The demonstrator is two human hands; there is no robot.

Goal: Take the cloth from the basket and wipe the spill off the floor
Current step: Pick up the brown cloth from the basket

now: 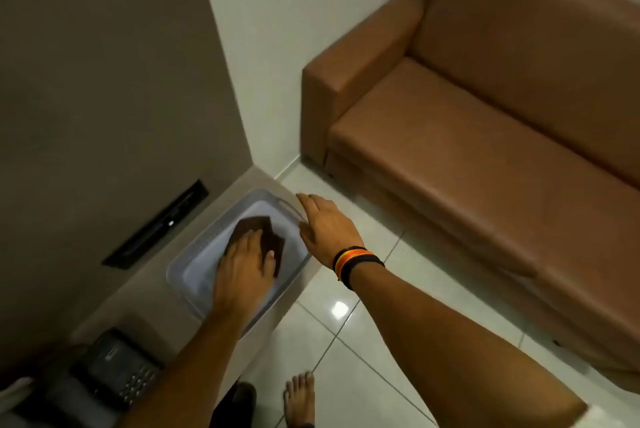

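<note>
A pale translucent basket (194,254) stands on a low grey ledge by the wall. Inside it lies a dark brown folded cloth (258,225). My left hand (242,268) reaches into the basket and lies flat on the cloth, fingers spread over it and covering its near part. My right hand (327,227) rests on the basket's right rim, fingers apart, with coloured bands on the wrist. No spill shows on the visible floor tiles.
A brown leather sofa (485,137) fills the right side, close to the basket. A dark desk phone (114,372) sits on the ledge (149,289) at the lower left. Glossy white floor tiles (346,341) lie below, with my bare foot (299,396) on them. A black slot (156,225) is set in the wall.
</note>
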